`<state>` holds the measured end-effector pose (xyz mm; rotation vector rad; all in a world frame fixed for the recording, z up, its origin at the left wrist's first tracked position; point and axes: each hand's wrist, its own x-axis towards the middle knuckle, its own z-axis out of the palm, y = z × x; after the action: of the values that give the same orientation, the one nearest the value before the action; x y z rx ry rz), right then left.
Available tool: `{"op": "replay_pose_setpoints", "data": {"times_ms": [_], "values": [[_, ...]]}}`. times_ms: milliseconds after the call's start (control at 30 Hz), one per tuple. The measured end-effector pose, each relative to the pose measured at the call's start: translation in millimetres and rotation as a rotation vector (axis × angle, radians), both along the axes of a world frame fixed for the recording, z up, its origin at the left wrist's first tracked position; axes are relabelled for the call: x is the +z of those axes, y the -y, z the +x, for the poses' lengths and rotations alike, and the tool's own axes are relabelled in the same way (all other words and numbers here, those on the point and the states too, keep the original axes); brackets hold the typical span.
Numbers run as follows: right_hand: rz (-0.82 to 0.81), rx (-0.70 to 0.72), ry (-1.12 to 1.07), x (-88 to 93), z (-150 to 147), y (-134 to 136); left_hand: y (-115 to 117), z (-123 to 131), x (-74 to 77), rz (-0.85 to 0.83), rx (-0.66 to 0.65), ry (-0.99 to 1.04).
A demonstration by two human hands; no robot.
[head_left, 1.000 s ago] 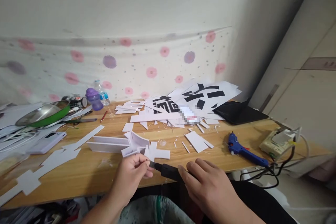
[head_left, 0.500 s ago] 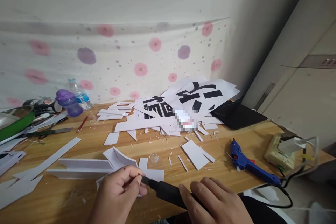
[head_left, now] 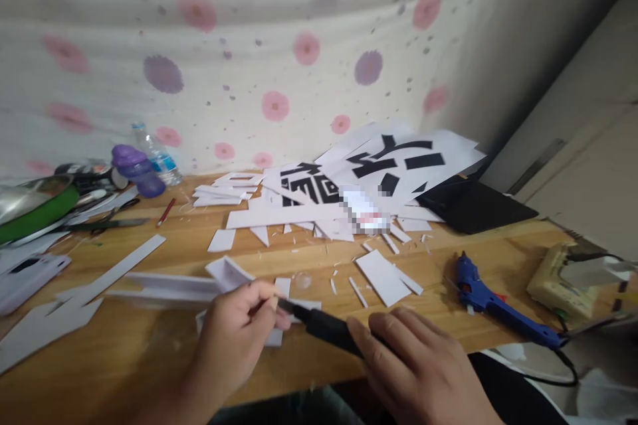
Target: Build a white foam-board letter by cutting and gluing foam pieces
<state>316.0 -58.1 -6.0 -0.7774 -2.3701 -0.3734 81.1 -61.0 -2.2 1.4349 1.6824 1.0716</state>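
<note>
My left hand (head_left: 234, 339) is closed, pinching a white foam-board piece (head_left: 226, 275) that has long strips joined to it, at the table's near edge. My right hand (head_left: 419, 365) is wrapped round a black hand tool (head_left: 323, 325), whose narrow tip points left and meets the white piece right by my left fingertips. The picture is somewhat smeared by motion.
The wooden table (head_left: 149, 345) holds white offcuts (head_left: 383, 275), printed sheets with black characters (head_left: 379, 169), a blue glue gun (head_left: 493, 305) with its cord, a black folder (head_left: 473, 206), a power strip (head_left: 568, 282), a water bottle (head_left: 157, 159), a purple cup (head_left: 132, 169) and a green-rimmed pan (head_left: 34, 209).
The view shifted and tilted down a little. Both hands stayed together at the white piece, with the tool tip kept against it by my left fingers.
</note>
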Motion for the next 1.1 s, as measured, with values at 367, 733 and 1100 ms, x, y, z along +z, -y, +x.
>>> {"op": "replay_pose_setpoints", "data": {"times_ms": [367,733,1100], "values": [[0.0,0.022,0.051,0.3,-1,23,33,-3,9.0,0.09,0.037,0.069],[0.06,0.022,0.071,1.7,-4,50,64,-13,6.2,0.167,0.063,-0.177],[0.033,0.014,0.0,2.5,5,57,76,-26,19.9,0.034,0.034,-0.082]]}}
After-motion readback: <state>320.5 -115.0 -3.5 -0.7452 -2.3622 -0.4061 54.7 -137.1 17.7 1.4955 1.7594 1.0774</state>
